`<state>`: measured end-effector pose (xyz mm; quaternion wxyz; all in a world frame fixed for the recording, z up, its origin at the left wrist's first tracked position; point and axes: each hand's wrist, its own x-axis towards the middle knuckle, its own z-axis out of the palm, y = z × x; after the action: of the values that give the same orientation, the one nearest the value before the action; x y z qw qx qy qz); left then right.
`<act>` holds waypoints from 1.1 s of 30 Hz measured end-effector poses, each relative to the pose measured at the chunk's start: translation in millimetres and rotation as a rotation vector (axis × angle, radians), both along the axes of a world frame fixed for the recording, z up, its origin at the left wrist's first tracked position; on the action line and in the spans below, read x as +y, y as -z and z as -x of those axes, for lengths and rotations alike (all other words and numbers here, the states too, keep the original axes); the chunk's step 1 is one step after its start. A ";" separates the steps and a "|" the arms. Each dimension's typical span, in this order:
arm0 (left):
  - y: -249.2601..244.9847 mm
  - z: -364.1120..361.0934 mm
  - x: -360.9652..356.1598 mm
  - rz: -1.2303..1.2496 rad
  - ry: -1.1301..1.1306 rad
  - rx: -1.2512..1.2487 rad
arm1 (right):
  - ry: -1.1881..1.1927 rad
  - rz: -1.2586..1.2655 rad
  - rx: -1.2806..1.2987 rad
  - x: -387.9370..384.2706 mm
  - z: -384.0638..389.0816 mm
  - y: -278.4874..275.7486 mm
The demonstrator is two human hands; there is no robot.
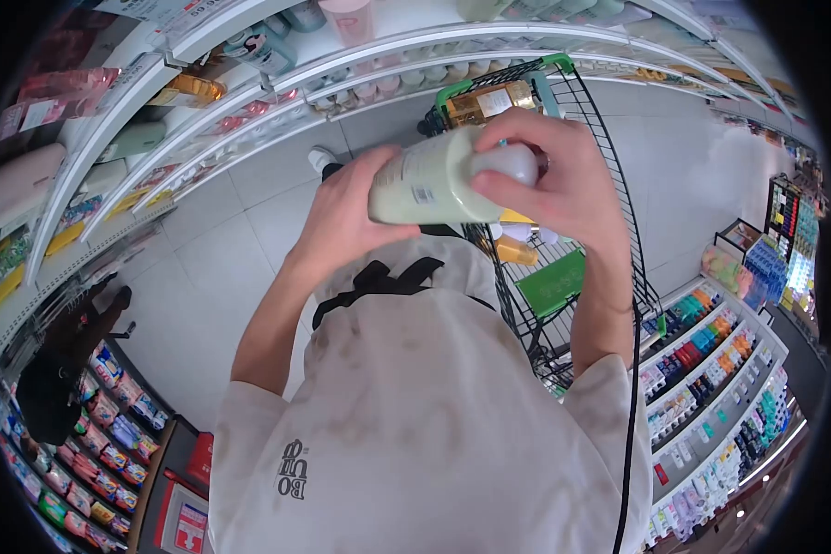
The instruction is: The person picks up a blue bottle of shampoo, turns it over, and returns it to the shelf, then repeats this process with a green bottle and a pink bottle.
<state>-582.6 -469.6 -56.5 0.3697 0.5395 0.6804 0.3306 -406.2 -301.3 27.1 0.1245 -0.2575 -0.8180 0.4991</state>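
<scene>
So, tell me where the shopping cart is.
In the head view, the shopping cart stands on the person's right, partly hidden below the right hand and the pale green bottle, beside the light shirt.

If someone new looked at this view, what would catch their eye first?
Probably the big pale green bottle near the upper middle, with the left hand around its base and the right hand at its whitish rounded top. Next, perhaps the wire shopping cart with green corners, just beyond the right hand, and the crowded shelf rack at lower right.
</scene>
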 end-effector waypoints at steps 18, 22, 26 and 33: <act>85.7 39.1 49.3 -0.073 -0.070 -0.007 | -0.163 -1.135 -0.047 69.2 50.8 75.0; 176.5 62.2 -47.9 0.145 -0.282 -0.126 | -0.100 -1.199 -0.032 99.8 59.4 100.2; 229.0 74.0 -173.7 0.542 -0.703 -0.426 | -0.023 -1.215 -0.027 123.9 74.3 119.7; 260.6 45.4 -325.9 0.794 -1.366 -0.861 | 0.106 -1.198 -0.227 144.5 104.8 130.2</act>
<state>-628.0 -795.5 -317.1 0.4749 -0.3208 0.7194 0.3924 -511.0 -156.8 -103.1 0.1844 -0.2350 -0.9506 -0.0849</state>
